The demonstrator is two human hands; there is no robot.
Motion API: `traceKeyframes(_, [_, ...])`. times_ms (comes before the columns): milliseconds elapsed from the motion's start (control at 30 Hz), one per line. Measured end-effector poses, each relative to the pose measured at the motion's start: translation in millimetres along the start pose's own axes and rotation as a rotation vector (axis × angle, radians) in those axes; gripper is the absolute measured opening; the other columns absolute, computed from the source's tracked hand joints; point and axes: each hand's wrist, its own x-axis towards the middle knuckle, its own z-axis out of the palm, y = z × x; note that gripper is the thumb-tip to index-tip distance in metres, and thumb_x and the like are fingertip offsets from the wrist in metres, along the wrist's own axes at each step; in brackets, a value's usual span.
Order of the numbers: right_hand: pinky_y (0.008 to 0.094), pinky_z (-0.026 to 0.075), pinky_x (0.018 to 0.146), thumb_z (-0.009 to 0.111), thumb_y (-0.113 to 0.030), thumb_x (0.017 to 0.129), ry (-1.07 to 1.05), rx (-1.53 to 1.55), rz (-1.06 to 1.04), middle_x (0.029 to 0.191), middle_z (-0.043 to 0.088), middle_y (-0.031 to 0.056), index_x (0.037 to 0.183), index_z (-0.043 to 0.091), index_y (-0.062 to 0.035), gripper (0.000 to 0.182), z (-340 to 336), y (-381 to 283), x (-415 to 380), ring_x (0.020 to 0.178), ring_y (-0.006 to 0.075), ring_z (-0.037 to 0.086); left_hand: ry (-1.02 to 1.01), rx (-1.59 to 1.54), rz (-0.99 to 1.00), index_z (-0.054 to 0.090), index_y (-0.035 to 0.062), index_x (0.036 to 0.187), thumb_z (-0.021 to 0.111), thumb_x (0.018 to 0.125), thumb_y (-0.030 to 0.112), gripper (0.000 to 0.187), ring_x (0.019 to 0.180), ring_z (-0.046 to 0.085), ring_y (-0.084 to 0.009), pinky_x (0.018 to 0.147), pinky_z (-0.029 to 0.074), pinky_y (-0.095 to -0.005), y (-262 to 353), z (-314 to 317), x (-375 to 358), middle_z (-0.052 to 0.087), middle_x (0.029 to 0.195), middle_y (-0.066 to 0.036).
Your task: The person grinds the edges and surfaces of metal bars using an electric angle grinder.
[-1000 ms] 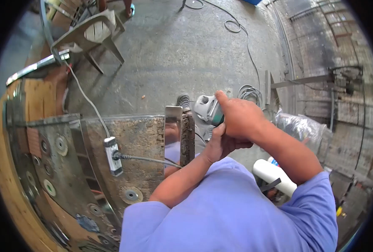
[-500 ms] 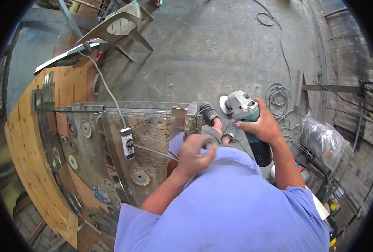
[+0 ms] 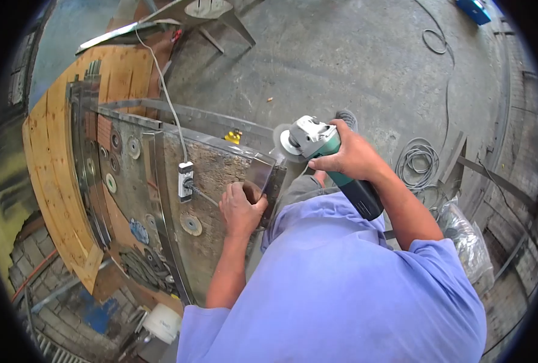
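Note:
My right hand [image 3: 357,151] is wrapped round the body of an angle grinder [image 3: 335,163], green and black with a silver head. The grinder's pale disc [image 3: 284,140] faces left, apart from the bench and slightly blurred. At the near right corner of the worn bench [image 3: 211,169], my left hand [image 3: 242,209] has its thumb and fingers closed about the near end of a shiny metal bar [image 3: 260,172]. The bar lies along the bench's right end, and its surface mirrors the hand.
A white power socket [image 3: 185,181] with a plugged cable lies on the bench. Several round discs, including a loose disc [image 3: 191,224], lie about it. A curved wooden board [image 3: 57,175] borders the left. Coiled cable [image 3: 417,158] and a plastic bag [image 3: 465,242] are on the right.
My left hand has moved from in front of my body onto the metal bar. The grinder has come left, closer to the bench corner. My view has shifted, showing a yellow object behind the bench.

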Motion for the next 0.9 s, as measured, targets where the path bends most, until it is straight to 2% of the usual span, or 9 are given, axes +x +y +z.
traceKeyframes(133, [0.0429,0.050,0.102,0.090,-0.046,0.066,-0.203,-0.008,-0.011,0.119,0.069,0.0314,0.143,0.045,0.0080,0.104,-12.0,4.9,40.2,0.118,0.0417,0.067,0.105,0.028,-0.023,0.055,0.0010,0.104,0.087,0.069,0.033,0.057,0.100,0.059,-0.0430,0.089,0.047,-0.0535,1.6,28.2,4.9,0.059,0.102,-0.021])
traceKeyframes(167, [0.0432,0.050,0.101,0.090,-0.046,0.067,-0.238,-0.021,-0.024,0.118,0.069,0.0318,0.143,0.045,0.0084,0.104,-12.7,6.1,49.6,0.117,0.0419,0.067,0.169,0.042,0.025,0.053,0.0004,0.100,0.087,0.069,0.033,0.057,0.097,0.058,-0.0437,0.086,0.048,-0.0539,2.7,30.7,6.4,0.057,0.097,-0.020])
traceKeyframes(267, [0.0440,0.051,0.099,0.090,-0.046,0.067,-0.332,-0.042,-0.061,0.117,0.069,0.0329,0.141,0.045,0.0096,0.102,-15.3,11.6,78.8,0.115,0.0429,0.068,0.139,0.048,0.014,0.051,0.0008,0.097,0.088,0.067,0.034,0.058,0.093,0.058,-0.0446,0.081,0.048,-0.0543,4.6,29.0,9.1,0.057,0.094,-0.020])
traceKeyframes(400, [0.0445,0.051,0.101,0.090,-0.047,0.067,-0.470,-0.015,-0.072,0.116,0.069,0.0338,0.141,0.045,0.0086,0.103,-12.1,6.1,103.1,0.115,0.0450,0.067,0.130,0.104,0.031,0.054,0.0032,0.098,0.088,0.066,0.035,0.056,0.086,0.059,-0.0411,0.075,0.050,-0.0522,3.7,27.3,10.1,0.056,0.091,-0.017])
traceKeyframes(467, [0.0434,0.048,0.104,0.090,-0.048,0.067,-0.506,-0.018,-0.077,0.117,0.070,0.0315,0.143,0.043,0.0063,0.104,-8.4,3.3,113.8,0.115,0.0441,0.068,0.127,0.086,0.024,0.054,0.0031,0.098,0.089,0.066,0.034,0.057,0.084,0.059,-0.0411,0.074,0.049,-0.0522,0.8,28.2,12.5,0.056,0.090,-0.017])
traceKeyframes(600, [0.0459,0.052,0.098,0.090,-0.046,0.066,-0.563,0.021,-0.089,0.113,0.068,0.0349,0.140,0.044,0.0090,0.103,-3.8,-6.0,128.5,0.112,0.0456,0.068,0.126,0.105,0.025,0.054,0.0034,0.098,0.089,0.064,0.034,0.058,0.083,0.058,-0.0407,0.072,0.049,-0.0519,-3.7,29.5,12.9,0.055,0.090,-0.017])
traceKeyframes(900, [0.0457,0.054,0.095,0.090,-0.042,0.066,-0.632,-0.026,-0.093,0.109,0.069,0.0351,0.139,0.044,0.0102,0.101,10.5,-19.4,148.3,0.107,0.0465,0.069,0.083,0.083,0.040,0.053,0.0039,0.109,0.090,0.061,0.034,0.068,0.086,0.058,-0.0403,0.070,0.049,-0.0521,-6.8,26.7,12.1,0.055,0.094,-0.016])
